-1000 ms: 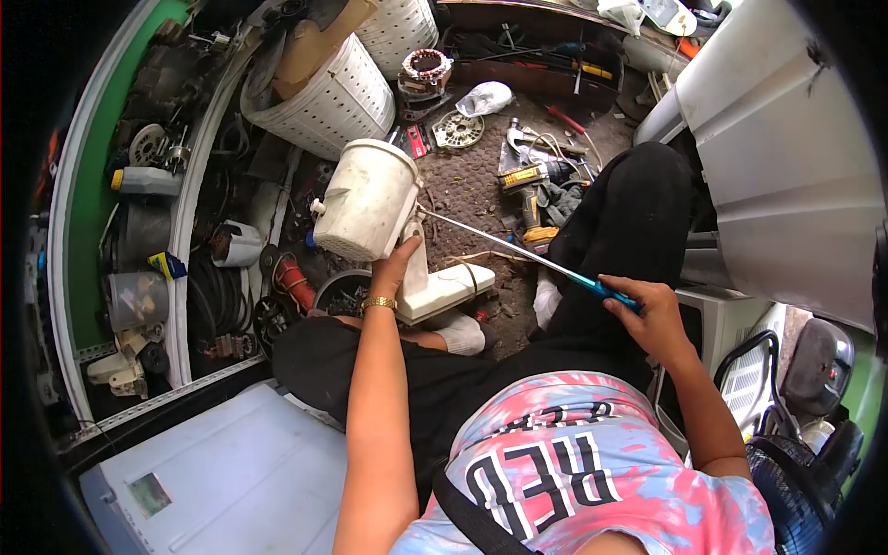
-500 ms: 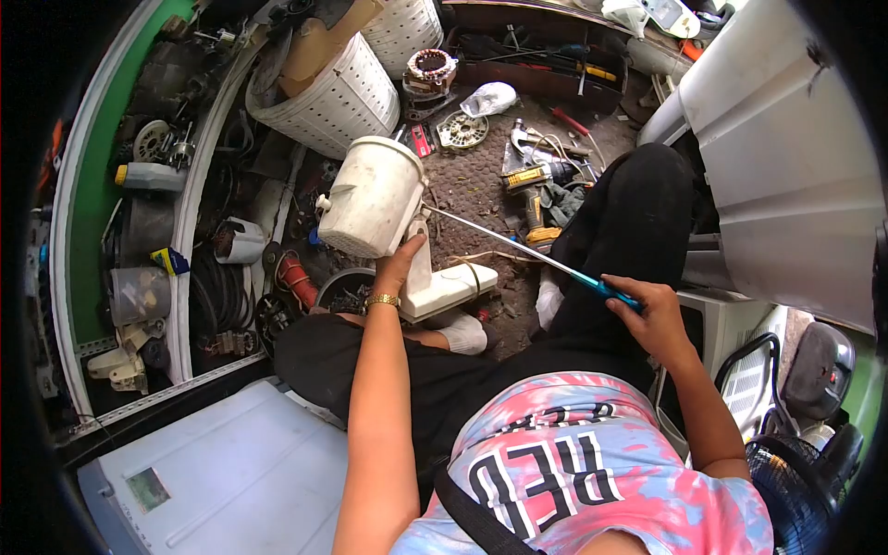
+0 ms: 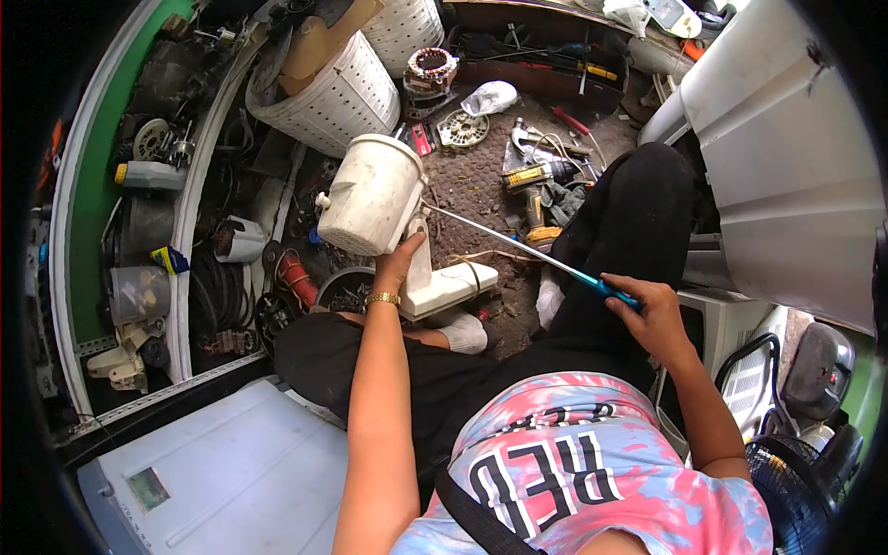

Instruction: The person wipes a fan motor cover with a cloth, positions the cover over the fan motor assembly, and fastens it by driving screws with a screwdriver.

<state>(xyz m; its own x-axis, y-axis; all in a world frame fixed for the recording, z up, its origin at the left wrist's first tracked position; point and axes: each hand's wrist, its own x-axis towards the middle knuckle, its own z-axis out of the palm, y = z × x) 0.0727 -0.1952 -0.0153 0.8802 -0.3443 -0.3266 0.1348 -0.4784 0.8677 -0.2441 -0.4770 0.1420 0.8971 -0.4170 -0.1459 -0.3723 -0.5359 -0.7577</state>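
Observation:
A grimy white plastic appliance, which looks like a desk fan's motor housing (image 3: 372, 194) on a stand with a flat base (image 3: 450, 289), leans tilted in front of me. My left hand (image 3: 399, 265) is closed around its neck, just under the housing; a gold watch circles that wrist. In my right hand (image 3: 647, 314) is a long screwdriver (image 3: 518, 244), held by its teal handle. Its thin shaft slants up to the left, and the tip meets the side of the housing near the neck joint. Whether it sits in a screw is too small to tell.
A yellow-black cordless drill (image 3: 534, 199) and a hammer (image 3: 520, 129) lie beyond my knee. Farther back are a copper-wound stator (image 3: 432, 67) and a perforated white drum (image 3: 333, 102). Shelves of parts line the left; a large white panel (image 3: 786, 157) stands on the right.
The white housing has shifted very slightly upward. Both hands and the screwdriver keep nearly the same positions.

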